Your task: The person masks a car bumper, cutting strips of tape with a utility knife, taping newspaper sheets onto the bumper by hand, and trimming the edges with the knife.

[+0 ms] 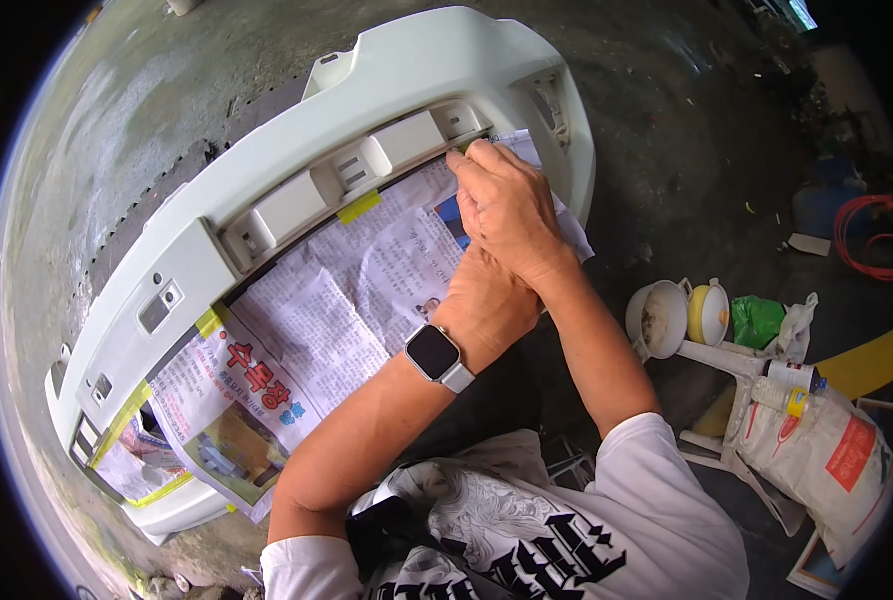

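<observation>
Under both hands (487, 300) (510, 205), newspaper (322, 300) reads "수목장".

On the newspaper (342, 290), we are reading "수목장" running in big red Korean characters (257, 375), with blue characters (293, 412) following that are staying too blurred for us. Its small columns are also escaping us. Black gothic lettering (567, 550) is crossing the white shirt (667, 500), and white writing is showing on the sack's red label (852, 453); we are making out neither.
</observation>
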### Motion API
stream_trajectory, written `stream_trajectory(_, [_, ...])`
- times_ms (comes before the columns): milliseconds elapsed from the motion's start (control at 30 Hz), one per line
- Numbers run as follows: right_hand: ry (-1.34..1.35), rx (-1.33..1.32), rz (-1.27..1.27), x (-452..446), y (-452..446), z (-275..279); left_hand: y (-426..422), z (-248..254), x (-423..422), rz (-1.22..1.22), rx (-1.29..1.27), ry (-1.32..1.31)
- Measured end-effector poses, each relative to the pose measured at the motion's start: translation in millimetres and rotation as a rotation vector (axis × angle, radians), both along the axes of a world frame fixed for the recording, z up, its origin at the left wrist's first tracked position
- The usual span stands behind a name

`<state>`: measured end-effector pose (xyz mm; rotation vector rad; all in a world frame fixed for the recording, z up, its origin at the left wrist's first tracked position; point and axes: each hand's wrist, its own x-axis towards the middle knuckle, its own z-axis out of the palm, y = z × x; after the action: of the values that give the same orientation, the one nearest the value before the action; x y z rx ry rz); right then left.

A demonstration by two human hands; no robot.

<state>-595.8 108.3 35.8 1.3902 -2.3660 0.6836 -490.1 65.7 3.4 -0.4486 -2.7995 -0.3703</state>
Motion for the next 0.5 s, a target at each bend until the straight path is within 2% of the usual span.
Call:
stream_trajectory(200, [0.017, -0.071, -0.079, -6, 7, -6, -3, 8, -1, 0.001, -0.024, -0.008])
stream_trajectory(267, [-0.032, -0.052, -0.202, -11, 9, -8, -5, 8, -1, -0.013, 0.041, -0.028])
stream_trajectory(500, [-0.153, -0.118, -0.206, -16, 9, -14, -5, 11, -1, -0.006, 0.069, -0.043])
